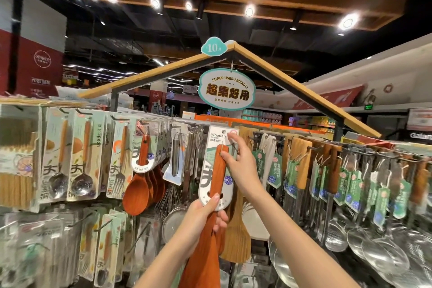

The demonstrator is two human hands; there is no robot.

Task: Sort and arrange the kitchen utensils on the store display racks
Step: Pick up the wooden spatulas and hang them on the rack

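The fingers of the left hand were curled round the neck of a reddish-brown wooden turner, thumb laid flat across the lower rounded edge of its card, just below centre of the frame. The right hand pinched the upper part of the same piece, thumb on the smooth wooden handle and forefinger up against the top of the pale backing card, which read "Wooden Turner" and carried a small round blue price sticker. The turner stood nearly upright at the middle of the frame, its flat broad blade running down to the lower edge between the two forearms, its card top level with the hanging row of the display rack.

Left of it hung a glossy, rounded wooden rice spoon on a curved card, then carded steel spoons and a fork with wooden handles, in shiny plastic sleeves. Behind the turner showed a paler slotted wooden spatula. To the right, wood-handled utensils with green tags hung on dark metal hooks, and polished steel ladles gleamed at lower right. Above, a cloud-shaped hanging sign hung under a wooden gable frame
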